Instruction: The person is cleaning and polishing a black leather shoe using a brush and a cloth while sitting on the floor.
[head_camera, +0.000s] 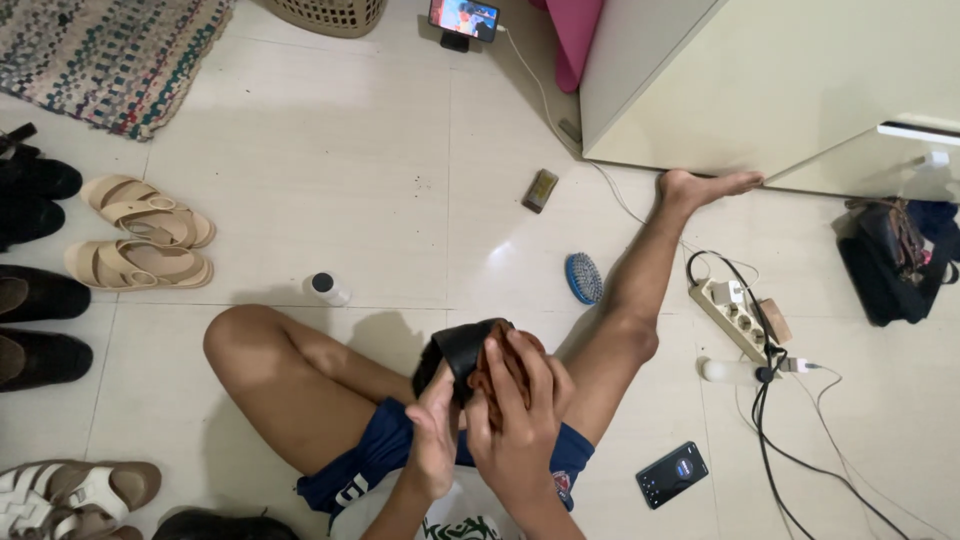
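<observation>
You have a black shoe (462, 352) in your lap, raised just above your crossed legs as you sit on the tiled floor (330, 160). Your left hand (432, 440) is closed round its near end, thumb up against the dark upper. Your right hand (520, 415) lies over the far side with the fingers curled down, pressing what looks like a brown cloth or brush against it; which of the two it is I cannot tell. Judging by this, the rubbing is under way on this one shoe, and how much of its surface is finished cannot be seen.

A small white bottle with a dark cap (327, 288) stands near your left knee, a blue oval brush (584, 277) lies beside your right shin, and a small flat tin (541, 190) sits further out. Several more black shoes (40, 325) and tan sandals (140, 238) are lined up at your left, none of them in hand.
</observation>
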